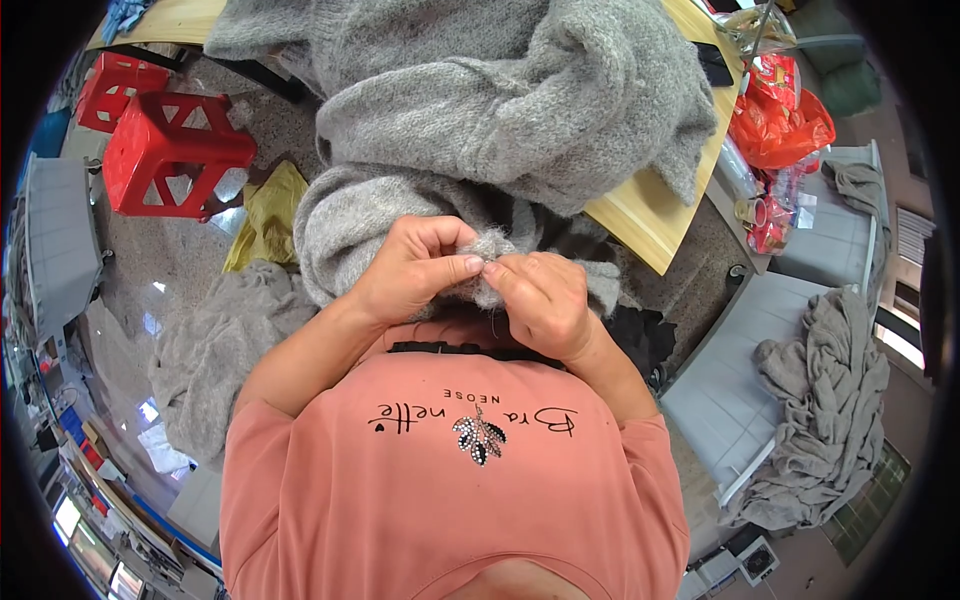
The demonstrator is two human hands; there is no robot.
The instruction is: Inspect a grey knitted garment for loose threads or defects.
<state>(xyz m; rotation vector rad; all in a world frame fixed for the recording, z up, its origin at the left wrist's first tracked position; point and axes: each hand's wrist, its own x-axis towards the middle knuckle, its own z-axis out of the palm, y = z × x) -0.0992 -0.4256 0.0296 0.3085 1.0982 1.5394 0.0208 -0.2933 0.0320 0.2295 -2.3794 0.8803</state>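
Observation:
A fuzzy grey knitted garment [350, 225] lies across my lap, and a gathered bit of it rises between my hands. My left hand [425, 265] is closed, pinching that edge between thumb and bent fingers. Close against it, my right hand [540, 298] is also closed, its thumb and forefinger pressed on the same bit of knit. A thin loose thread hangs below the fingertips. Whether the right fingers grip something small besides the knit is hidden. Just beyond, more grey knitwear [500, 110] is heaped on the wooden table.
Red plastic stools [175, 155] stand at the left, near a yellow bag [268, 215] and a grey knit pile [225, 360] on the floor. A dark phone [713, 64] lies at the table's right edge. Further right are a red plastic bag [785, 125] and a bin [740, 370] draped with grey knitwear.

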